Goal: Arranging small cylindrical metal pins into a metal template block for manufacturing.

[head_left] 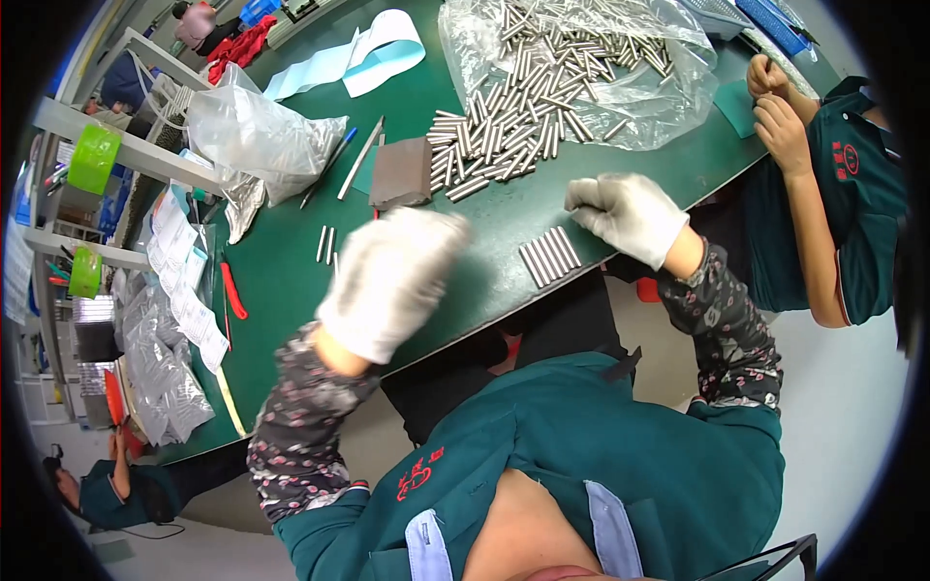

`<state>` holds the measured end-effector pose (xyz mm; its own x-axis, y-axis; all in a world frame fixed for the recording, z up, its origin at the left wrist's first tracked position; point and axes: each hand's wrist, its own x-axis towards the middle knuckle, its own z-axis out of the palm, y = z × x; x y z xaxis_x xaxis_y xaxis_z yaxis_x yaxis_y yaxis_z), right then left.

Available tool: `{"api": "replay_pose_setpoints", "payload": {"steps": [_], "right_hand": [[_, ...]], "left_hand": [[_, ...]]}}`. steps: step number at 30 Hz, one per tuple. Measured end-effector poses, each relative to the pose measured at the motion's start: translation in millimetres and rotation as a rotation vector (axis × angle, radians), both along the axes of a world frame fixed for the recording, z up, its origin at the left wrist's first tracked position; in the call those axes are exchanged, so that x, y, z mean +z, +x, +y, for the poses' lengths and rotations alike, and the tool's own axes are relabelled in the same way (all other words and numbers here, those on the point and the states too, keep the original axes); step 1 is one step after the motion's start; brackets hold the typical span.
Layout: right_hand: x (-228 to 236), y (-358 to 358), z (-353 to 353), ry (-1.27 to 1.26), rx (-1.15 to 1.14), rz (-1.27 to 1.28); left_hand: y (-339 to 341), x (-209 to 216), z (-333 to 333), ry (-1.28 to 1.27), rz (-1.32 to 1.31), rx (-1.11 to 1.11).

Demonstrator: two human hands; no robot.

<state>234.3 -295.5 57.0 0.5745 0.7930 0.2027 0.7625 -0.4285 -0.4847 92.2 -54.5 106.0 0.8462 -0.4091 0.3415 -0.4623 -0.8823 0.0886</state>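
Observation:
Both my hands wear white gloves. My left hand [392, 276] is smeared by motion over the green table, in front of a brown block [400, 172], so its fingers cannot be made out. Beside it lie a few loose metal pins [326, 244], partly covered by the glove. Near the table's front edge, my right hand [628, 218] is closed with its fingers curled; whatever they may hold is hidden. Just below its fingertips, several pins lie side by side in a neat row [549, 258]. A large heap of steel pins [523, 121] spreads beyond the block.
Clear plastic sheeting [668, 107] lies under the heap. Toward the left are a plastic bag [262, 136], a light blue paper strip [386, 53], pens, red-handled pliers [232, 289] and papers [179, 261]. A co-worker [814, 194] sits at the right, hands raised over the table edge.

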Motion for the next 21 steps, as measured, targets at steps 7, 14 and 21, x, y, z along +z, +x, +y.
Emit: {"api": "replay_pose_setpoints", "payload": {"steps": [7, 14, 21], "right_hand": [[-41, 12, -17, 0.267, -0.139, 0.297], [-57, 22, -19, 0.393, -0.281, 0.620], [-48, 21, -11, 0.365, -0.322, 0.576]], "left_hand": [[62, -65, -48, 0.549, 0.001, -0.274], [74, -56, -70, 0.604, 0.167, -0.335], [74, -46, -91, 0.548, 0.385, -0.089]]}}
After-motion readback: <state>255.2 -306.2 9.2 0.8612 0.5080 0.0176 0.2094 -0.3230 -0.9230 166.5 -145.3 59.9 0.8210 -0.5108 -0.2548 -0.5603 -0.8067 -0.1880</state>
